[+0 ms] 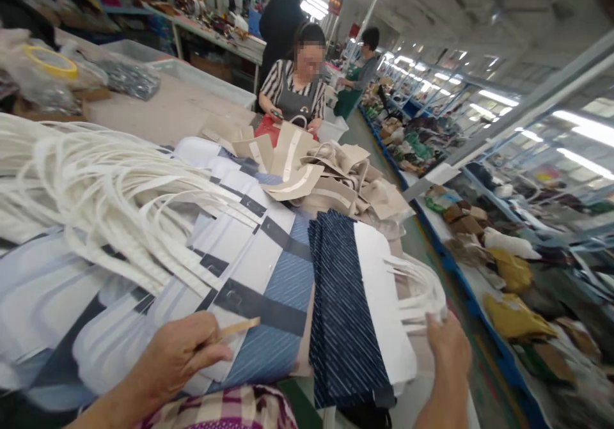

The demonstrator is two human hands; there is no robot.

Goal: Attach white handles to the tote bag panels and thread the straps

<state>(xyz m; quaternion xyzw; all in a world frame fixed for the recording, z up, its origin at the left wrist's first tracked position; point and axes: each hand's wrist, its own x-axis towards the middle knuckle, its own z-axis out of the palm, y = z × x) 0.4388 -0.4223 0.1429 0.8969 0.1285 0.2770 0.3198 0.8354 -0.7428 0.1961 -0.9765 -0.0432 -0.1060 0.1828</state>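
**Two hands at a pile of printed paper bags**

The left hand [180, 352] is curled nearly closed, and it pinches a thin tan strip [240, 327] between thumb and fingers. The strip may be wood or stiff card; the view does not settle this. Its end lies just above the blue-and-white paper bags [259, 301], which are stacked flat and overlapping. A plaid cloth [225, 410] shows below the left forearm.

The right hand [448, 352] stands up beside a navy striped paper bag [345, 307], with the fingers only a little spread. Its fingertips [432, 327] are at the white handle loops [417, 295] of this bag. Because of blur, I cannot tell if they grip the loops or only touch them.

A big bundle of white flat handles [96, 186] lies over the left part of the stack. Farther ahead is a heap of beige paper bags [330, 173]. Behind it, a co-worker in a striped shirt and grey apron [292, 90] has both hands near a red bag [266, 128]. On the right runs a long blue-edged workbench [480, 275] with many mixed materials on it.
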